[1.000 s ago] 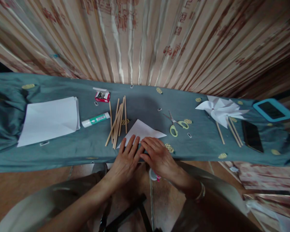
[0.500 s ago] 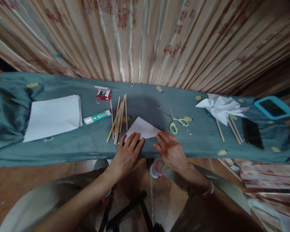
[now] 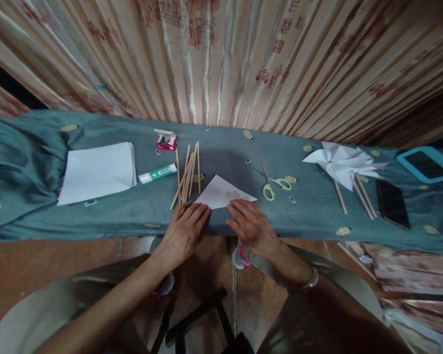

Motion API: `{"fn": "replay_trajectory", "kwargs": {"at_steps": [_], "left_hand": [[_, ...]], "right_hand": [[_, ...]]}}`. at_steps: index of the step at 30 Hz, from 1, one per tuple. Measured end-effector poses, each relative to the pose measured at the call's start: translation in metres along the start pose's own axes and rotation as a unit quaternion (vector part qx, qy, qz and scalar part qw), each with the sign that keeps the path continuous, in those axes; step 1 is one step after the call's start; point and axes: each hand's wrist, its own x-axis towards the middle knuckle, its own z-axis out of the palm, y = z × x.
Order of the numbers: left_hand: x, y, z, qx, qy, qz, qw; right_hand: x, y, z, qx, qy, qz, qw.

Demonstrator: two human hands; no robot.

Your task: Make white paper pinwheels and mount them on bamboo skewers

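A white sheet of paper folded into a triangle [image 3: 225, 192] lies near the table's front edge, its tip pointing away from me. My left hand [image 3: 186, 223] rests over its left corner, fingers stretched out and pressing down. On the folded front edge, towards the right, lie the extended fingers of my right hand [image 3: 251, 221]. Just left of the paper is a loose bundle of wooden sticks [image 3: 188, 174]. Scissors with light green handles [image 3: 273, 184] lie open to its right.
A stack of white paper [image 3: 98, 172], a glue stick [image 3: 158, 173] and a red box of small metal pins [image 3: 166, 140] are on the left. At the right lie white paper pinwheels [image 3: 341, 162] on sticks, a dark phone [image 3: 392, 204] and a blue-framed device [image 3: 428, 164]. A curtain [image 3: 214, 64] hangs behind.
My right hand has slid left along the paper's front edge, uncovering the right corner. My left hand has shifted slightly to the left. The whole view has moved a little.
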Motion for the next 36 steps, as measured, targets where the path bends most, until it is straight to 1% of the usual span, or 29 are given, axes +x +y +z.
{"fn": "replay_trajectory", "kwargs": {"at_steps": [7,10,13,18,22,25,30,34,36], "left_hand": [[-0.026,-0.011,-0.015,0.031,-0.004,-0.042,0.999],[-0.033,-0.012,-0.019,0.042,0.0,-0.048,0.998],[-0.036,-0.011,-0.022,0.043,-0.001,-0.058,0.997],[-0.036,-0.012,-0.022,0.034,0.005,-0.058,0.998],[-0.035,-0.013,-0.021,0.044,0.015,-0.055,0.997],[-0.034,-0.012,-0.022,0.049,0.015,-0.051,0.997],[-0.03,-0.012,-0.027,0.041,0.018,-0.05,0.998],[-0.028,-0.015,-0.028,0.03,0.02,-0.046,0.998],[-0.027,-0.016,-0.03,0.029,0.032,-0.044,0.998]], "right_hand": [[-0.001,0.0,-0.001,-0.001,-0.004,0.003,1.0],[-0.001,-0.001,-0.003,-0.004,-0.01,0.006,1.0],[-0.001,-0.002,-0.004,-0.012,-0.01,-0.007,1.0],[0.0,0.002,-0.006,-0.024,-0.006,-0.012,1.0],[-0.005,0.014,-0.011,-0.055,0.011,0.013,0.998],[-0.009,0.022,-0.014,-0.076,0.012,0.039,0.996],[-0.008,0.022,-0.014,-0.081,0.004,0.041,0.996],[-0.007,0.023,-0.015,-0.088,0.01,0.063,0.994],[-0.007,0.024,-0.016,-0.096,0.01,0.072,0.993]]}}
